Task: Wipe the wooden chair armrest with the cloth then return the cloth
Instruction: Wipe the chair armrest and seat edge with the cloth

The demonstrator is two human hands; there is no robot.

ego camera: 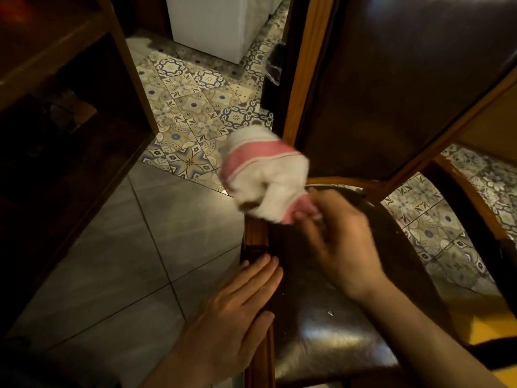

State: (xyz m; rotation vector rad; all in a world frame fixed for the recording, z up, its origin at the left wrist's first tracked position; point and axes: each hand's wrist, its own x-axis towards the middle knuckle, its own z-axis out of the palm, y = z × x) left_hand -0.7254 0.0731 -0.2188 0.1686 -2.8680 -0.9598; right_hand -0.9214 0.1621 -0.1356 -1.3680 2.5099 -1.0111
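A: What is the biggest thing here?

B: A wooden chair [397, 93] with a dark leather back and a shiny dark seat [321, 340]. Under it the floor [106, 247] is grey tile, and patterned tile further away.

A: How are the hands?

B: The right hand [344, 247] reaches forward over the seat. Its fingertips [302, 217] pinch one corner of the cloth [263, 175]. The left hand [237, 312] lies flat with the fingers spread and together, palm down on the wooden rail [256, 236] at the left edge of the seat. It holds nothing.

A: Where is the cloth?

B: It is white with a pink band, bunched and blurred, raised above the rear left corner of the seat, just beside the back's wooden post [303, 79].

A: Any writing?

B: I can read none.
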